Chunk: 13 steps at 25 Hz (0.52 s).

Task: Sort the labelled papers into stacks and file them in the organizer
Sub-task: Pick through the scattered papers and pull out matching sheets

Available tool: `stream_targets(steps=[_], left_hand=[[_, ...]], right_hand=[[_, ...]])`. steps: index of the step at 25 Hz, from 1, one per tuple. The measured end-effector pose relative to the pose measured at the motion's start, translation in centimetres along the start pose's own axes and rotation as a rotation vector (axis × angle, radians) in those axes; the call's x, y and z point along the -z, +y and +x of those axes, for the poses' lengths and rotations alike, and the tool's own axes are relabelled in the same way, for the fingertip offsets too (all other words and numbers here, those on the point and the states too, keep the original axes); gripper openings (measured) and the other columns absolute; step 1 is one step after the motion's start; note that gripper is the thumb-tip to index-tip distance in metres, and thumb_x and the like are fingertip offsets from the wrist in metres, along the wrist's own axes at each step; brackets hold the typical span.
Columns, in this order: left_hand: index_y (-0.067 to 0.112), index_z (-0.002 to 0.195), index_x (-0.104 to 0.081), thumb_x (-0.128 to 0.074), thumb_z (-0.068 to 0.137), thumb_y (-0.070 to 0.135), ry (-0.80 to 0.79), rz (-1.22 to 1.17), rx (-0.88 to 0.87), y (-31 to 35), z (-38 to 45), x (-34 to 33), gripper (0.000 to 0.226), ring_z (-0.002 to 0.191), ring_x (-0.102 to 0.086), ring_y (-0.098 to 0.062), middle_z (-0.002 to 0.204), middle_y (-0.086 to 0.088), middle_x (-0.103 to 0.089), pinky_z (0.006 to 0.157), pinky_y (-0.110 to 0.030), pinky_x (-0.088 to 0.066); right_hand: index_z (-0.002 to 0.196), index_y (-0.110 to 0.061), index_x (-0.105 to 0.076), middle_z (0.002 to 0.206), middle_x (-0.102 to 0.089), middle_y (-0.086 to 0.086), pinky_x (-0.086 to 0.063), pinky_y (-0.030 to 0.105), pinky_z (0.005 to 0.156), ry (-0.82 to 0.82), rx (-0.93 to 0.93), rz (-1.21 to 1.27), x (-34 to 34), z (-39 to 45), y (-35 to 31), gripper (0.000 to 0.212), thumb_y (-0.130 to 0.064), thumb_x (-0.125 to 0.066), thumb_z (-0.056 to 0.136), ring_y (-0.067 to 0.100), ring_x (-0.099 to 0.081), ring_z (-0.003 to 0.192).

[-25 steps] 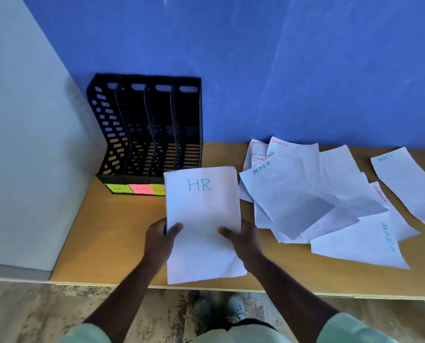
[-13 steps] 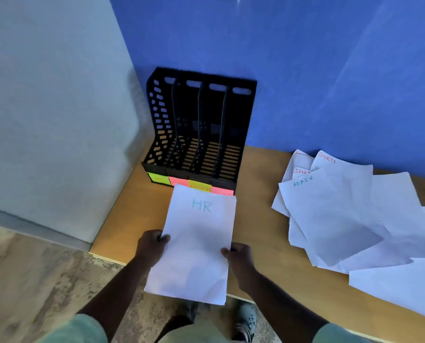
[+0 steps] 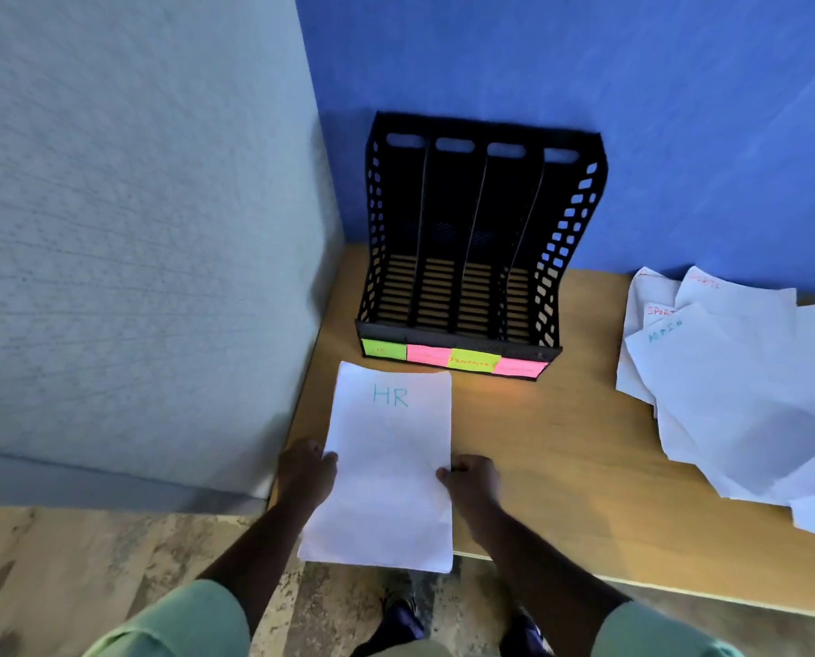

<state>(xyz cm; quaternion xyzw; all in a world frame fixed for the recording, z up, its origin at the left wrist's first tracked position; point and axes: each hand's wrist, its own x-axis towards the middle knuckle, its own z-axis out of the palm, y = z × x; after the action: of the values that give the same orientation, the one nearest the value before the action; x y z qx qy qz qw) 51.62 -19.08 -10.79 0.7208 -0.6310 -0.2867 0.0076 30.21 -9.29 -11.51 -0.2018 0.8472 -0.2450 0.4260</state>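
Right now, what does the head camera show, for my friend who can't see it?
Two hands, left and right, hold a paper marked HR before an empty black organizer on a wooden table. More papers lie scattered right.

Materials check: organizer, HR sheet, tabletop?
Organizer: looks like moulded black plastic, matte; perforated side walls and slotted floor suggest it.
HR sheet: thin white paper, matte, slightly creased, gripped at its edges by the left hand and right hand.
Tabletop: smooth tan surface, probably laminate or veneered board; no clear grain visible, so uncertain.
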Motion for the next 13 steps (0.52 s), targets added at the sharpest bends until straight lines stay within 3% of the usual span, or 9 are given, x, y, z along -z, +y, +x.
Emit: stream_targets(steps=[2,4,7,11,13], left_hand=[[0.008,0.058,-0.047,-0.062,0.082,0.022,-0.016,0.020,-0.047,-0.4,0.5,0.3,0.032,0.077,-0.064,-0.036,0.077,-0.024,-0.064,0.066,-0.036,-0.044],[0.010,0.055,-0.040,-0.061,0.083,0.020,-0.012,0.023,-0.071,-0.6,0.9,0.4,0.037,0.075,-0.065,-0.036,0.076,-0.025,-0.063,0.065,-0.037,-0.046],[0.009,0.048,-0.034,-0.063,0.080,0.013,0.013,-0.039,-0.072,-0.5,1.4,0.4,0.044,0.070,-0.063,-0.040,0.066,-0.025,-0.058,0.055,-0.035,-0.036],[0.009,0.045,-0.033,-0.064,0.079,0.010,0.026,-0.065,-0.062,-0.2,1.6,0.1,0.046,0.069,-0.062,-0.043,0.061,-0.023,-0.053,0.053,-0.031,-0.029],[0.010,0.048,-0.045,-0.065,0.080,0.013,0.019,-0.081,-0.031,-0.1,1.5,0.0,0.037,0.072,-0.065,-0.039,0.062,-0.019,-0.060,0.055,-0.029,-0.036]], right_hand=[[0.063,-0.009,-0.066,0.063,-0.061,0.008,-0.037,0.028,0.058,0.023,0.004,-0.026,-0.5,0.0,-0.7,0.019,-0.012,-0.076,0.079,0.022,-0.054,0.062],[0.061,-0.010,-0.063,0.064,-0.060,0.009,-0.037,0.029,0.059,0.042,0.005,-0.067,-0.9,0.0,-1.0,0.023,-0.013,-0.077,0.078,0.023,-0.053,0.063],[0.055,-0.011,-0.057,0.056,-0.055,0.004,-0.034,0.029,0.056,0.078,0.001,-0.078,-1.3,0.0,-1.0,0.028,-0.012,-0.076,0.076,0.023,-0.049,0.059],[0.049,-0.012,-0.046,0.048,-0.043,-0.001,-0.026,0.028,0.050,0.125,0.027,-0.111,-1.7,0.1,-0.9,0.033,-0.010,-0.069,0.073,0.024,-0.042,0.055],[0.051,-0.011,-0.050,0.049,-0.047,0.001,-0.026,0.027,0.049,0.117,0.034,-0.107,-1.5,0.4,-0.7,0.029,-0.011,-0.068,0.073,0.024,-0.044,0.056]])
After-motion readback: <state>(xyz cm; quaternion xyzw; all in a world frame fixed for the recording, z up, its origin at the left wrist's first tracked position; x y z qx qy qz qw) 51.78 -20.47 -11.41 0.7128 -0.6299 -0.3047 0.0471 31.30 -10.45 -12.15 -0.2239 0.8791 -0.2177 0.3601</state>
